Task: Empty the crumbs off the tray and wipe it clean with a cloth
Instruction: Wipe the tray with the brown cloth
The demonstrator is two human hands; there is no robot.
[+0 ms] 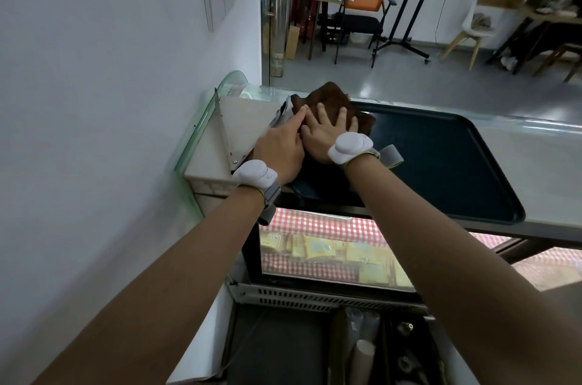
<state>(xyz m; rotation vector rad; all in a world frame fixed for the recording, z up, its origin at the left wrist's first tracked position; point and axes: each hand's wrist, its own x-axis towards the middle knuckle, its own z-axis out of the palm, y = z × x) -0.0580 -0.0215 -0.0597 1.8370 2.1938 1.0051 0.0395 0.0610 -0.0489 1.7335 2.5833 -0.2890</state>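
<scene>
A dark blue tray (441,164) lies on top of a glass display counter. A brown cloth (330,98) sits bunched at the tray's far left corner. My right hand (327,133) lies flat on the cloth with its fingers spread and straight. My left hand (280,145) is right beside it, its index finger stretched out and touching the cloth's left edge. Both wrists carry white bands. No crumbs are visible on the tray's bare surface.
A white box with a metal edge (239,129) stands left of the tray against the wall (94,101). Below, the counter (535,164) shows packaged goods (330,252) on red checked paper. Chairs (365,7) and tables stand across the grey floor beyond.
</scene>
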